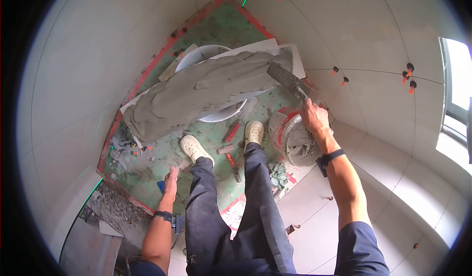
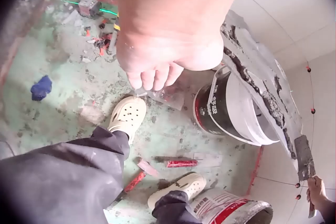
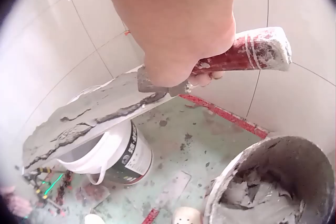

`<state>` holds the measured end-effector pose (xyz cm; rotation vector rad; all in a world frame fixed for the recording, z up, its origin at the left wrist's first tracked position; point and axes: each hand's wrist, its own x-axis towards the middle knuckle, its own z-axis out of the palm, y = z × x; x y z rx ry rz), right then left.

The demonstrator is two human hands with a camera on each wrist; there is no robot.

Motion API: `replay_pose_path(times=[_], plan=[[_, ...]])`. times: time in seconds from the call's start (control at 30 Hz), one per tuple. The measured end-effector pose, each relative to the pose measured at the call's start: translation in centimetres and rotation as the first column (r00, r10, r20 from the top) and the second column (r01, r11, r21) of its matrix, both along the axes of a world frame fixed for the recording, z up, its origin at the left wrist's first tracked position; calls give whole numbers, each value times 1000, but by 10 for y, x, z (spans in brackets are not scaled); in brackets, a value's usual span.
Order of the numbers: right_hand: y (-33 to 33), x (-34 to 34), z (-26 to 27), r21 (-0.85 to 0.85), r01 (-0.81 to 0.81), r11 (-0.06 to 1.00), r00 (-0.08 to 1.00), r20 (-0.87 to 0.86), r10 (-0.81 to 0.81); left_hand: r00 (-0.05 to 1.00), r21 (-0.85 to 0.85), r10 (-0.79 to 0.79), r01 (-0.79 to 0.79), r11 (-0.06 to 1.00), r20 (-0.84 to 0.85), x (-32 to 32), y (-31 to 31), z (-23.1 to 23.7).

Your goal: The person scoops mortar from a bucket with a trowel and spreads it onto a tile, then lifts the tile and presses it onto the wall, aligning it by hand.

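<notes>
My right hand [image 1: 316, 118] grips the red handle [image 3: 247, 53] of a trowel whose flat blade [image 1: 282, 74] lies at the right end of a long tile [image 1: 299, 64]. Wet grey mortar [image 1: 196, 91] coats most of the tile in an uneven layer. Under the tile stands a white and black bucket [image 2: 223, 103], propping it above the floor. My left hand [image 1: 170, 181] hangs low beside my left leg, holding nothing, with its fingers [image 2: 160, 76] loosely bent. Below my right hand is a second bucket [image 1: 281, 128] with more mortar [image 3: 257, 200] inside.
A red-handled hammer [image 1: 231, 162] and another red-handled tool [image 1: 232, 132] lie on the green floor [image 1: 162, 163] between my shoes [image 1: 195, 149]. Tiled walls [image 1: 344, 35] with orange-tipped spacers enclose the corner. Rubble [image 1: 118, 204] lies at lower left, and a blue scrap [image 2: 41, 88] is nearby.
</notes>
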<state>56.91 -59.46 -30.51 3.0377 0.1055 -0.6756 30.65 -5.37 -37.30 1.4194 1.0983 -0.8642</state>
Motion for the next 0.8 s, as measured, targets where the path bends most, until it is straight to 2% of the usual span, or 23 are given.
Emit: replay_pose_path(times=[0.13, 0.27, 0.33, 0.37, 0.4, 0.43, 0.47, 0.5, 0.53, 0.57, 0.6, 0.63, 0.67, 0.7, 0.77, 0.8], plan=[[-46, 26, -4, 24, -83, 996, 996, 28, 82, 999, 102, 32, -29, 994, -33, -6, -36, 1], [-77, 47, -6, 92, -62, 994, 997, 59, 57, 999, 127, 42, -38, 991, -28, -1, -88, 10], [-83, 57, -3, 139, 52, 989, 996, -76, -41, 998, 100, 62, -62, 993, 6, 14, -132, 23], [-87, 57, -5, 339, 127, 932, 989, -113, -94, 997, 68, 82, -82, 994, 2, 20, -159, 29], [-82, 58, -2, 461, 380, 802, 906, -360, -223, 994, 51, 98, -100, 994, 42, 24, -179, 28], [-80, 59, 4, 492, 621, 610, 749, -600, -279, 994, 41, 82, -84, 996, 69, 25, -199, 28], [-85, 62, 7, 495, 621, 608, 749, -602, -276, 996, 26, 21, -24, 999, 88, 25, -213, 24], [-90, 63, 8, 443, 385, 810, 875, -453, -168, 994, 16, -40, 39, 999, 104, 21, -224, 16], [-92, 62, 7, 334, 121, 935, 949, -315, -10, 987, 29, -90, 87, 996, 133, 16, -234, 10], [-95, 60, 3, 346, 126, 930, 947, -320, -9, 976, 43, -142, 137, 990, 163, 14, -242, 6], [-100, 57, 0, 337, 207, 918, 945, -311, -99, 981, 43, -175, 172, 984, 87, 24, -254, 18], [-104, 54, -4, 326, 283, 902, 936, -299, -186, 982, -33, -144, 149, 988, 123, 34, -264, 29], [-109, 39, -20, 500, 312, 808, 941, -280, -190, 984, -43, -136, 141, 989, 116, 43, -272, 38], [-108, 24, -28, 660, 339, 671, 940, -274, -205, 986, -57, -132, 139, 989, 106, 46, -278, 40], [-102, 0, -42, 602, 449, 660, 892, -348, -289, 990, -62, -120, 124, 990, 77, 46, -284, 36], [-99, -13, -61, 617, 506, 604, 863, -356, -360, 994, -66, -102, 106, 992, 49, 44, -286, 33]])
